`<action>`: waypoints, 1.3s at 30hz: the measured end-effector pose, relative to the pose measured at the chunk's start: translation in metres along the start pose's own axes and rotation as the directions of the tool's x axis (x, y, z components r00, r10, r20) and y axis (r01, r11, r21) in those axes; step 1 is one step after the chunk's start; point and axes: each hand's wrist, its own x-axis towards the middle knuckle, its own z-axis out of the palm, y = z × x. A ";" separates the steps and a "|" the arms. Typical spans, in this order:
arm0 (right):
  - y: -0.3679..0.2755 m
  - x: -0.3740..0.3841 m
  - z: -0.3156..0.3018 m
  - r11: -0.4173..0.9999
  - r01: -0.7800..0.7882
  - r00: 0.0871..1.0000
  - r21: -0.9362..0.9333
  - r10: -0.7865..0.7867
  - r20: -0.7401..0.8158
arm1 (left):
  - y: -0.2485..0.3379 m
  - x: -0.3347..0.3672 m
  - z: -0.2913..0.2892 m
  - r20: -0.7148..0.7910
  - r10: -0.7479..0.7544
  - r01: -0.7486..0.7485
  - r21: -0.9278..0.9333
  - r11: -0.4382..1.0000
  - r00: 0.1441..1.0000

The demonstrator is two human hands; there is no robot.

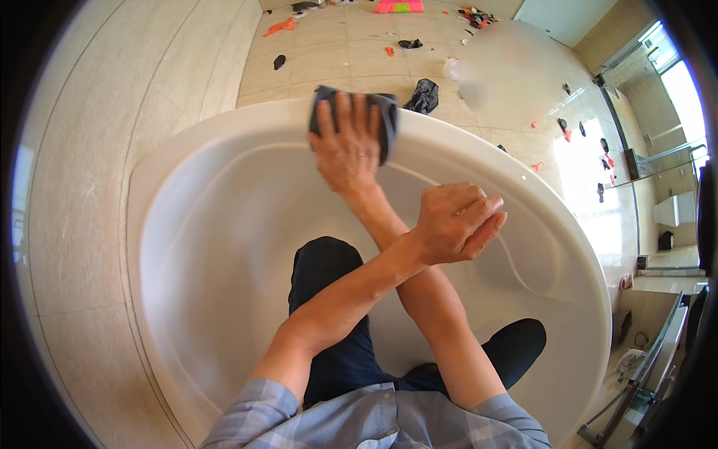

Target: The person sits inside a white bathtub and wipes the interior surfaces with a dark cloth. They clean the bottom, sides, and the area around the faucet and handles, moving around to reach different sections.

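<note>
My forearms cross, the left one lying over the right. My right hand (348, 146) reaches to the far rim of a white bathtub (217, 314), fingers spread flat over a folded dark grey cloth (387, 123) and pressing it on the rim. The cloth sticks out on both sides of the hand. My left hand (458, 224) hangs over the tub, right of the other hand, curled into a loose fist; nothing shows in it. I sit inside the tub with dark-trousered knees (325, 262) bent.
Beige tiled wall (97, 150) borders the tub on the left. Beyond the rim, a crumpled black plastic bag (423, 97) and orange and black scraps lie on the tiled floor. A pink broom head (399, 6) is at the far edge. Glass panels and a white toilet (675, 210) stand at right.
</note>
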 end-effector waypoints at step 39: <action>0.103 -0.050 -0.110 0.933 -0.303 0.953 -0.196 0.300 -0.046 | -0.142 0.033 -0.082 0.261 -0.412 -0.018 0.861 0.509 0.873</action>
